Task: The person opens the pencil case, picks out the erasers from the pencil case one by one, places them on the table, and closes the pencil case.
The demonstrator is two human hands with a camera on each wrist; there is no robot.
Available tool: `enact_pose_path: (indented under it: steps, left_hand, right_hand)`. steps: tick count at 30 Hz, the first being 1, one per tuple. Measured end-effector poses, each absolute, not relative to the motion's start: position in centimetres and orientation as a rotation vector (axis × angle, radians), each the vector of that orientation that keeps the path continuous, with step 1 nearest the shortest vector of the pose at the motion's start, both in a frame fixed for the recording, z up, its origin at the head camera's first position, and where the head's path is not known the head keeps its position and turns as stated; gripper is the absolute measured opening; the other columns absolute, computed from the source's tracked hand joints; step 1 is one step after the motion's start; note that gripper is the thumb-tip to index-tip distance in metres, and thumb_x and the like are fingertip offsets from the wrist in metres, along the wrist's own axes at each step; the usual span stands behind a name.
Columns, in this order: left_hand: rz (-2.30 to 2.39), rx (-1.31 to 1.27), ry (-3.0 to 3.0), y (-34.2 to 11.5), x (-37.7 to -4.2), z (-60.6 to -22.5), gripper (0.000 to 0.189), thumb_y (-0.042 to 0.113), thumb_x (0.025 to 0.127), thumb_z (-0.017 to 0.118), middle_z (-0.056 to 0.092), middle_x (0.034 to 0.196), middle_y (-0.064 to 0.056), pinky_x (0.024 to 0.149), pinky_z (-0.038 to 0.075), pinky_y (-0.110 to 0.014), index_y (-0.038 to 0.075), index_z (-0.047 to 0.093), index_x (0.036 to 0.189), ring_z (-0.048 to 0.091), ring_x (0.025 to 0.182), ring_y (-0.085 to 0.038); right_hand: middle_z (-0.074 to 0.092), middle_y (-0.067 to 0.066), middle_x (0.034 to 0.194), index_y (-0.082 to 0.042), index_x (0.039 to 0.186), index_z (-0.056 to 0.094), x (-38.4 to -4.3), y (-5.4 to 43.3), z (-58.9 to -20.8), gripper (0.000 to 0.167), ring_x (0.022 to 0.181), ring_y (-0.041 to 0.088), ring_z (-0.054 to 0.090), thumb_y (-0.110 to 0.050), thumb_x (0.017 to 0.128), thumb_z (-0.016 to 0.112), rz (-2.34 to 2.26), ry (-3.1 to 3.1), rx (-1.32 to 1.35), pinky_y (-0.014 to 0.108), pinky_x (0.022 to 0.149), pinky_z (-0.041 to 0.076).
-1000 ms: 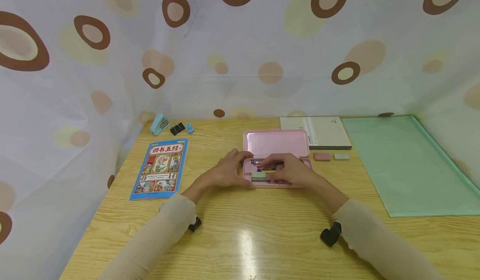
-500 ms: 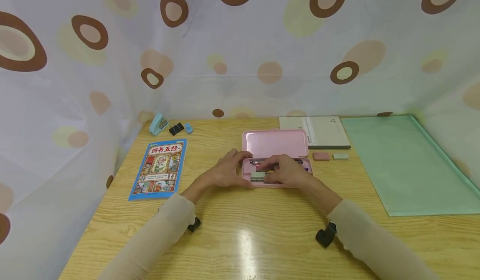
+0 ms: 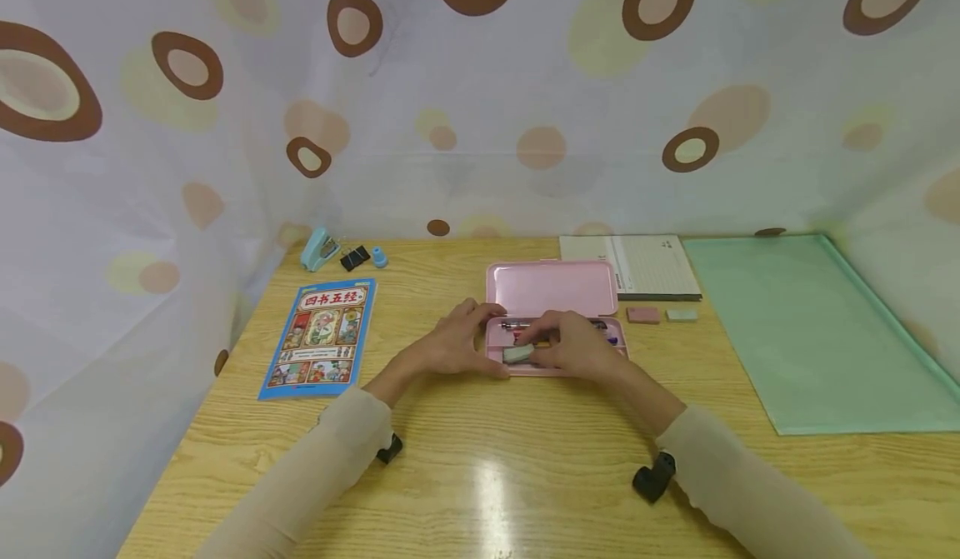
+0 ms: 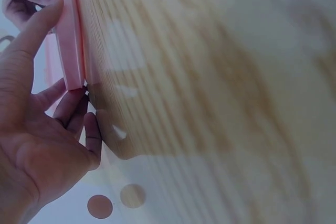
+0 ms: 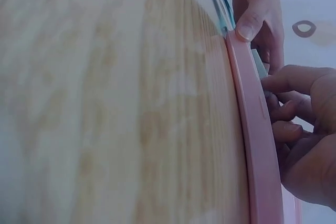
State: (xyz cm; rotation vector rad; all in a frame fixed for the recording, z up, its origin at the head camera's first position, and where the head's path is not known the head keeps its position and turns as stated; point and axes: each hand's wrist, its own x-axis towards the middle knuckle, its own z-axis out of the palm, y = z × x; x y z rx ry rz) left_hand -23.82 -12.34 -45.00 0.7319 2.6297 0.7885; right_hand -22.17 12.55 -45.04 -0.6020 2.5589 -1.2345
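A pink pencil case (image 3: 552,286) lies with its lid raised in the middle of the table. My left hand (image 3: 455,340) grips the case's left end, thumb along the front wall and fingers round the end, as the left wrist view shows. In the case's front left part, my right hand (image 3: 576,344) pinches a pale green eraser (image 3: 517,354) by its right end. The eraser sits slightly tilted; it also peeks over the front wall in the right wrist view. Pens (image 3: 514,324) lie in the case, partly hidden under my right hand.
Right of the case lie a pink eraser (image 3: 642,315) and another pale eraser (image 3: 682,315). Behind is a notebook (image 3: 660,266); a green mat (image 3: 825,334) covers the right side. At left are a blue-edged book (image 3: 318,338), a stapler (image 3: 319,249), black binder clips (image 3: 355,257) and a small blue object (image 3: 379,257).
My right hand has shifted slightly left over the case and now pinches the pale green eraser, which has turned from lying level to tilted. The left hand stays on the case.
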Motion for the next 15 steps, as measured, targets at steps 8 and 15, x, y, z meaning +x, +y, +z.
enact_pose_path:
  steps: [8, 15]
  left_hand:
    - [0.820, 0.733, 2.626, -12.4, -23.8, -45.1, 0.090, 0.055, 0.076, 0.088, 0.047, 0.118, 0.000, 0.090, 0.035, -0.038, 0.025, 0.047, 0.151, 0.046, 0.105, -0.019]
    - [0.816, 0.727, 2.627, -12.4, -23.8, -45.1, 0.092, 0.055, 0.076, 0.088, 0.047, 0.119, 0.000, 0.094, 0.034, -0.040, 0.025, 0.045, 0.152, 0.046, 0.108, -0.019]
  right_hand:
    - [0.072, 0.002, 0.106, -0.020, 0.102, 0.080, -22.2, 14.1, -44.8, 0.020, 0.081, 0.014, 0.057, -0.010, 0.086, 0.075, -1.350, 2.519, -0.558, 0.028, 0.068, 0.046]
    - [0.070, 0.008, 0.121, -0.016, 0.110, 0.078, -22.2, 17.1, -44.4, 0.019, 0.078, 0.017, 0.058, -0.015, 0.091, 0.078, -1.505, 2.425, -0.429, 0.027, 0.064, 0.048]
